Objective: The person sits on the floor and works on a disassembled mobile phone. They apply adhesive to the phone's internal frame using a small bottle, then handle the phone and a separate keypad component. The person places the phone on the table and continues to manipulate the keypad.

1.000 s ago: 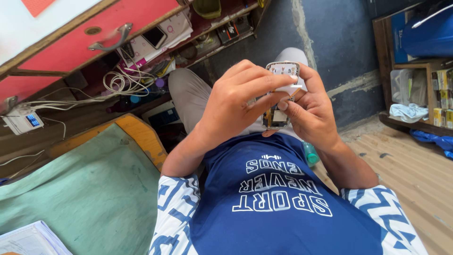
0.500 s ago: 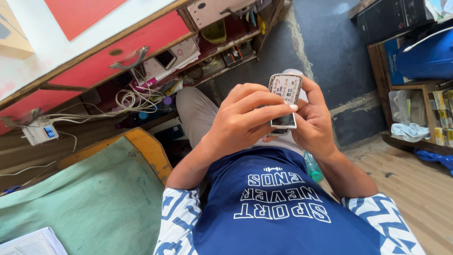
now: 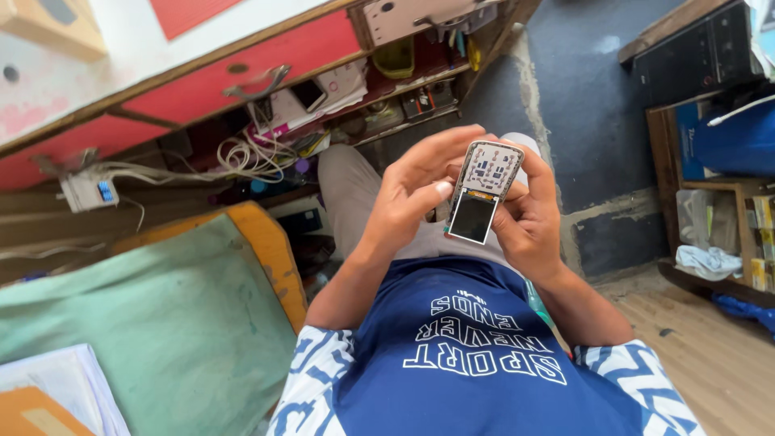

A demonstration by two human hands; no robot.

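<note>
Both hands are up over the lap, working a small phone board [image 3: 483,187] with its keypad face and dark screen turned up to the camera. The left hand [image 3: 408,202] is closed on the board's left edge, thumb tip pressed at the side of the screen, fingers curled over the top. The right hand [image 3: 529,222] cradles it from behind and the right, grip clamped on the board too. The board sits above the grey trousers [image 3: 355,194], just clear of the blue shirt [image 3: 476,363]. Left lies a green cushion [image 3: 137,323]; a red drawer [image 3: 242,73] and tangled white cables [image 3: 242,153] sit beyond.
</note>
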